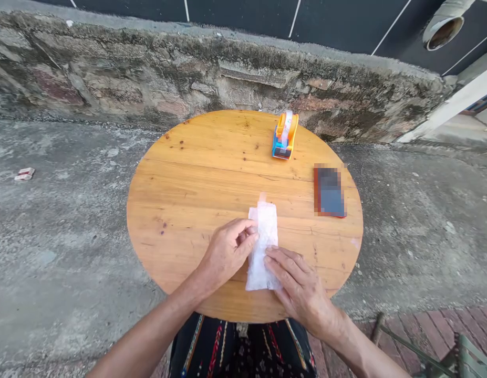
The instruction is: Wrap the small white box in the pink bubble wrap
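Note:
A flat, oblong white packet (267, 226), which looks like bubble wrap or thin foam folded over, lies lengthwise near the front of the round wooden table. Its contents, if any, are hidden. From its far end a short strip of clear tape (262, 197) sticks out onto the wood. My left hand (231, 244) is at the packet's left edge, thumb and forefinger pinched on it, the other fingers curled. Across the lower right part of the packet lies my right hand (296, 275), its fingers extended and resting on the surface.
A yellow and blue tape dispenser (285, 135) stands at the far side of the table (196, 173). A blurred dark phone-like object with a red edge (330, 191) lies at the right. Beyond is a low stone wall (168, 79); a green metal chair (464, 354) is at lower right.

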Tool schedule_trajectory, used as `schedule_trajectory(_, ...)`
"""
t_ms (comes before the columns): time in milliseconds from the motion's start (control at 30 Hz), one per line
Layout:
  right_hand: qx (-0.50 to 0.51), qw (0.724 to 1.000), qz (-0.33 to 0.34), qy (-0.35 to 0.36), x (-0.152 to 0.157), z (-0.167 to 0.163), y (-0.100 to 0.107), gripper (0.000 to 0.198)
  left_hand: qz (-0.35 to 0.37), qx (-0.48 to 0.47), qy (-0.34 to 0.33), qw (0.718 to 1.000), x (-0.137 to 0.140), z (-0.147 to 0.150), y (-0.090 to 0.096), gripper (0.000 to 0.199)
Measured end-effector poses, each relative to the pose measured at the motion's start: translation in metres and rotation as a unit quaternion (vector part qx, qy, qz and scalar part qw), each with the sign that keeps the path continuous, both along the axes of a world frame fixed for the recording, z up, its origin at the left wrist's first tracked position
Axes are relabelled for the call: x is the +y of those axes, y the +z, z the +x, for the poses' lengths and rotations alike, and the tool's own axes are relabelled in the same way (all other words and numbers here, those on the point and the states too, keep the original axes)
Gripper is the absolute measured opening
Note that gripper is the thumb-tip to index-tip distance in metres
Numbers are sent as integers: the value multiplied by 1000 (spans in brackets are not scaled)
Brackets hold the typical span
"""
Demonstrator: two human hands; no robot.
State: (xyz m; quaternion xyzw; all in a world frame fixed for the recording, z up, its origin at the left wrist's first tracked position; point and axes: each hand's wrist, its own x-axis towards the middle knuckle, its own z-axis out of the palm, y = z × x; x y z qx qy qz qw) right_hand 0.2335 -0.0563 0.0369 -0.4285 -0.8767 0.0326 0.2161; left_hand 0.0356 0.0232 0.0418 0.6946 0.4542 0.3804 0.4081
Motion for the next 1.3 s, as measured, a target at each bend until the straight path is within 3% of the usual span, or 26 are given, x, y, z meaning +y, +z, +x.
schedule_trajectory(267,13,1000,24,13,4,-3,4,37,-42,3,33,999,3,12,-4,33)
schedule_trajectory(433,11,1000,9,7,5,-2,4,36,-36,24,15,999,6,7,-5,21)
schedule_trajectory(633,16,1000,9,8,4,-1,3,36,-91,-19,30,995,9,3,2,19)
schedule_trajectory(733,20,1000,12,8,4,-1,2,36,-110,10,26,994,12,5,3,26)
schedule_trajectory(1033,20,1000,6,9,4,-1,0,34,-103,57,32,993,16,15,-2,18)
schedule_trajectory(1300,25,999,-46,0,9,2,4,35,-90,164,32,982,18,14,3,14)
